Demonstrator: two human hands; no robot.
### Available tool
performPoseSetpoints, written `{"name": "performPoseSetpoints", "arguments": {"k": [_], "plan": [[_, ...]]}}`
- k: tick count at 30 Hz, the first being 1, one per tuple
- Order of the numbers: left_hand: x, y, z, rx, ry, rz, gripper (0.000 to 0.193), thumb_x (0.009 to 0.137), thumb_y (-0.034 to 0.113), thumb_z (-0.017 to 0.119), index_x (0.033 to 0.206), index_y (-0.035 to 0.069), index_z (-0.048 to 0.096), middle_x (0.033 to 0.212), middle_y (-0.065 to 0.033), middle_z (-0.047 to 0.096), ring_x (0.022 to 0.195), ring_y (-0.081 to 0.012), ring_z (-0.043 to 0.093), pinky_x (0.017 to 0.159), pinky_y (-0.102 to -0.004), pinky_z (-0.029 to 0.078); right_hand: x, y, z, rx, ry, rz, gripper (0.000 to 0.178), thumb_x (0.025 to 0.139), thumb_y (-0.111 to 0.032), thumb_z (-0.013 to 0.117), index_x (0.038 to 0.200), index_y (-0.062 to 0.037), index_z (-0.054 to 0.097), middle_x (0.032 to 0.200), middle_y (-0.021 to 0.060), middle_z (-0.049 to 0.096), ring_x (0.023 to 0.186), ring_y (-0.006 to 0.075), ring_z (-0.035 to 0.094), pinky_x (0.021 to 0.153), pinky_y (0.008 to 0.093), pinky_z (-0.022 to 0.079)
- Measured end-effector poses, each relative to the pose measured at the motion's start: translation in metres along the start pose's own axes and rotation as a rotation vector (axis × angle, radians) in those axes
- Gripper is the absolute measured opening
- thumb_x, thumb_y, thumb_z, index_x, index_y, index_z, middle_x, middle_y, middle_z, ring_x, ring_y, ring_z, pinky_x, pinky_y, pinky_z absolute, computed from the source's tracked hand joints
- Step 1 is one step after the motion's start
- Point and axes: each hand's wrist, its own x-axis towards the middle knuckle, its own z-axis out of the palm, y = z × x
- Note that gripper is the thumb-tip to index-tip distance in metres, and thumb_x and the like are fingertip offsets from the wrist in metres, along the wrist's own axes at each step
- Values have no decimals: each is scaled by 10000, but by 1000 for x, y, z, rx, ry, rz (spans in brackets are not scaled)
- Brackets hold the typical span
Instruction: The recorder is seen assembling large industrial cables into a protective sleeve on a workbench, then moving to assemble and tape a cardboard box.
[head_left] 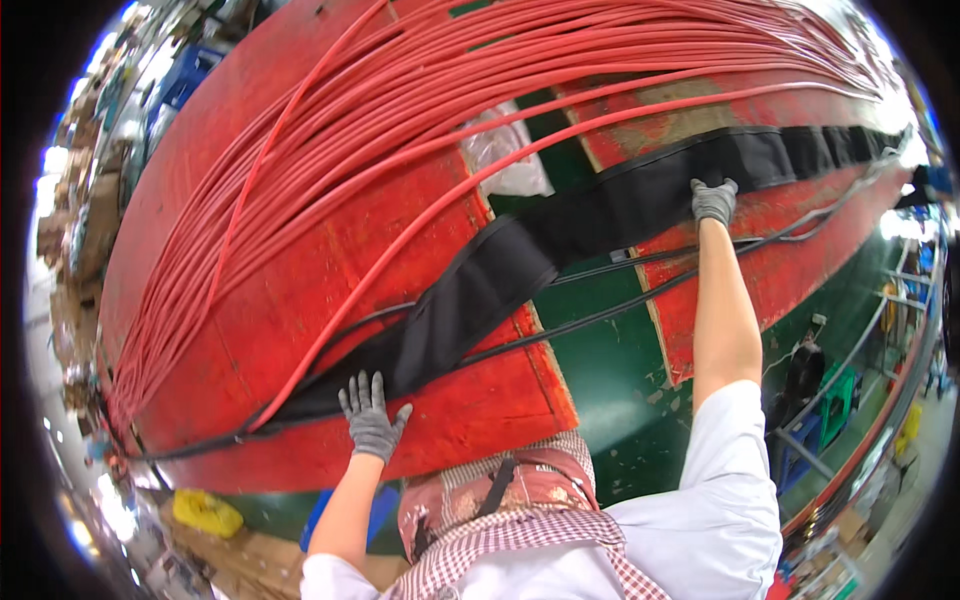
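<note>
From here I see the black strip [600, 215] run from near left to far right across the red boards [470, 410]. My left hand [373, 418] is flat, fingers spread, at its near edge. My right hand [714, 203] is at that edge farther right; I can't tell if it grips. The strip looks soft, floppy and maybe slippery, so I'd pinch both edges.

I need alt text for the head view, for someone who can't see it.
A person's gray-gloved left hand, fingers spread, and gray-gloved right hand, farther away, are at the near edge of a long black fabric-like strip across worn red boards. Long red cables sweep beyond it; green floor shows between boards.
</note>
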Motion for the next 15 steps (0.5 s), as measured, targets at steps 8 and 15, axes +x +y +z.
{"name": "performPoseSetpoints", "arguments": {"k": [8, 15], "plan": [[23, 84, -11, -49, 36, -89, 879, 676, 516, 590, 1332, 72, 209, 1357, -203, 206, 1275, -343, 154, 1039, -467, 83, 103, 57, -43, -190, 167, -245, 447, 795, -232, 476, 1225, -147, 386, 1035, 177, 568, 916, 376, 545, 764, 441, 424], [51, 107, -12, -41, -3, -53, 862, 686, 521, 581, 1345, 124, 192, 1367, -214, 174, 1279, -351, 138, 1036, -475, 88, 206, 145, -5, -103, 351, -165, 299, 809, -286, 508, 1051, -111, 531, 1010, 140, 572, 869, 307, 566, 735, 394, 438]]}}
